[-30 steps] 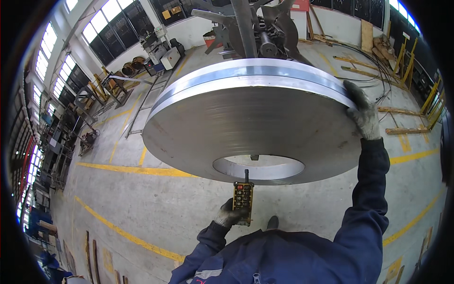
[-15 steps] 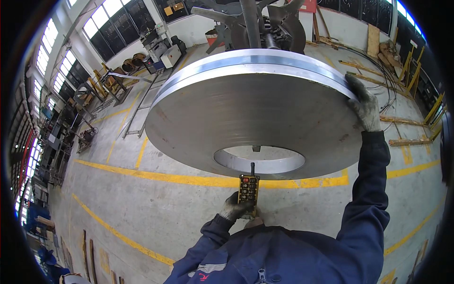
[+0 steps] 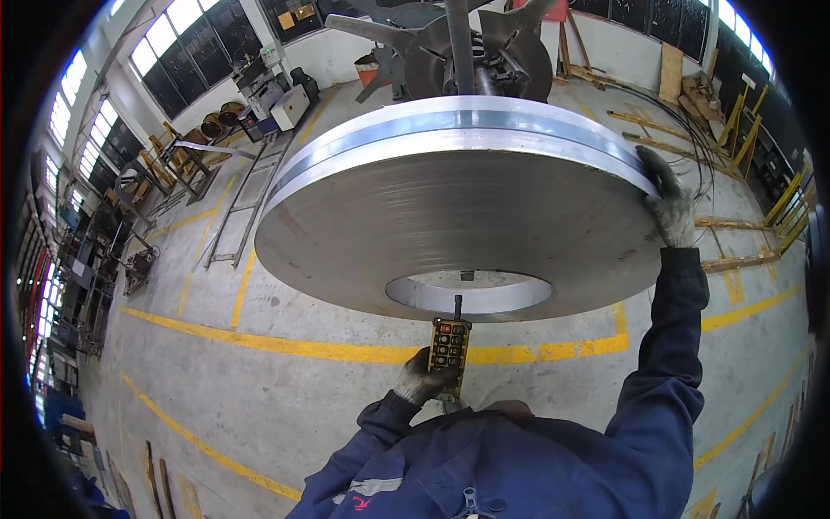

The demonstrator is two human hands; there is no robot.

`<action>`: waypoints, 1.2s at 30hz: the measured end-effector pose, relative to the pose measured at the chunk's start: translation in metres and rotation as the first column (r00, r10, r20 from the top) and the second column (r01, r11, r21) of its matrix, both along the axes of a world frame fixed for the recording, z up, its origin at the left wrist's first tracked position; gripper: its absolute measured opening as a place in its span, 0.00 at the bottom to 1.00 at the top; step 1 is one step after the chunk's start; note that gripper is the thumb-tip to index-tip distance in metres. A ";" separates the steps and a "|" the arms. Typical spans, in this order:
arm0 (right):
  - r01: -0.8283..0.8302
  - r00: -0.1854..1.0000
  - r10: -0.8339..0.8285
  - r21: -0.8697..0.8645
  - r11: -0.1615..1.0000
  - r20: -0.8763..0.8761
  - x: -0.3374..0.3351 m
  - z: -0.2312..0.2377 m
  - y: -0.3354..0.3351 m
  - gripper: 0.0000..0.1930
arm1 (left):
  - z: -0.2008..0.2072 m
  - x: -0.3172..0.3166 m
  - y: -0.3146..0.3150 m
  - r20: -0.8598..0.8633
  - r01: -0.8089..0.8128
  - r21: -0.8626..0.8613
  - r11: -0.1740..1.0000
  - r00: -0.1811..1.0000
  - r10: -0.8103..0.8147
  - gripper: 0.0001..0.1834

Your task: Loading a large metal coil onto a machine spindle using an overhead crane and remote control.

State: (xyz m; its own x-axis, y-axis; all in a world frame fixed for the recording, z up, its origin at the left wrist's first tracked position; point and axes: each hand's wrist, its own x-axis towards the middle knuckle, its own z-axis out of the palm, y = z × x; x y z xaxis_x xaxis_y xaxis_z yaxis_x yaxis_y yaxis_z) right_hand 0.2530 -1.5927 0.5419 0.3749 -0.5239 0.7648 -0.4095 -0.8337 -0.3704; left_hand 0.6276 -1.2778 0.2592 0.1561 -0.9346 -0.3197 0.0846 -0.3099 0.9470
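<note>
A large steel coil [image 3: 484, 216] with a wide hole in its middle fills the upper centre, tilted so that its flat side faces me. A bluish band runs along its bright outer edge. My right hand [image 3: 669, 201], gloved and with its arm stretched forward, grips the coil's right rim, with the fingers over the edge. Low in front of me, my gloved left hand [image 3: 424, 379] is closed round a yellow and black remote control [image 3: 450, 344] with rows of buttons and a stubby black antenna. The remote's tip shows just below the hole.
Behind the coil stands a dark machine [image 3: 484, 52] with spread metal arms. A ladder-like metal frame [image 3: 226, 257] lies on the floor at left. Timber pieces [image 3: 735, 262] and black cables [image 3: 696, 143] lie at right. Yellow lines [image 3: 346, 348] mark the concrete floor.
The view has shifted slightly; the coil's upper edge appears lower and its tilt flatter. Both hands keep their holds on the coil and the remote.
</note>
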 end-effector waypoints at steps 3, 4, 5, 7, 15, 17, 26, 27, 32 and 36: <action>-0.027 1.000 0.027 -0.027 0.999 0.001 0.002 -0.001 -0.023 0.44 | -0.001 -0.003 -0.008 0.042 -0.047 -0.057 0.997 0.998 0.050 0.29; -0.041 0.999 0.041 -0.049 0.998 -0.004 0.004 0.001 -0.032 0.44 | 0.003 0.004 -0.014 -0.013 -0.079 -0.100 0.992 0.997 0.078 0.29; -0.027 0.999 0.025 -0.065 0.998 -0.023 0.006 0.001 -0.038 0.43 | 0.002 0.004 -0.013 -0.085 -0.117 -0.124 0.985 0.991 0.107 0.30; 0.014 0.995 -0.023 -0.097 0.995 -0.093 0.006 0.013 -0.047 0.42 | 0.003 0.006 -0.025 -0.179 -0.122 -0.154 0.981 0.979 0.093 0.30; 0.034 0.986 -0.057 -0.150 0.988 -0.157 0.015 0.015 -0.075 0.39 | 0.081 0.001 -0.052 -0.368 -0.362 -0.232 0.903 0.892 0.263 0.29; 0.047 0.984 -0.069 -0.134 0.990 -0.164 0.015 0.015 -0.079 0.39 | 0.089 -0.001 -0.057 -0.390 -0.411 -0.258 0.874 0.872 0.295 0.28; 0.058 0.985 -0.078 -0.130 0.990 -0.153 0.010 0.009 -0.110 0.39 | 0.108 0.004 -0.072 -0.278 -0.444 -0.299 0.845 0.887 0.368 0.28; 0.057 0.985 -0.078 -0.135 0.989 -0.156 0.009 0.009 -0.113 0.39 | 0.109 0.004 -0.073 -0.240 -0.427 -0.288 0.857 0.899 0.367 0.28; 0.030 0.987 -0.049 -0.119 0.992 -0.154 0.014 0.009 -0.119 0.39 | 0.102 0.009 -0.067 -0.146 -0.361 -0.301 0.883 0.932 0.331 0.24; 0.010 0.995 -0.019 -0.088 0.996 -0.101 0.014 0.011 -0.126 0.34 | 0.080 0.012 -0.064 -0.144 -0.346 -0.301 0.889 0.938 0.316 0.24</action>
State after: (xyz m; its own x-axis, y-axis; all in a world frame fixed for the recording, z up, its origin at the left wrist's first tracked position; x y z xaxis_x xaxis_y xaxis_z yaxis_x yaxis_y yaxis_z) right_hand 0.2665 -1.7188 0.5526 0.4463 -0.4627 0.7660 -0.4533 -0.8549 -0.2523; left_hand 0.6396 -1.3420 0.3395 0.4587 -0.8875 -0.0429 0.2179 0.0655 0.9738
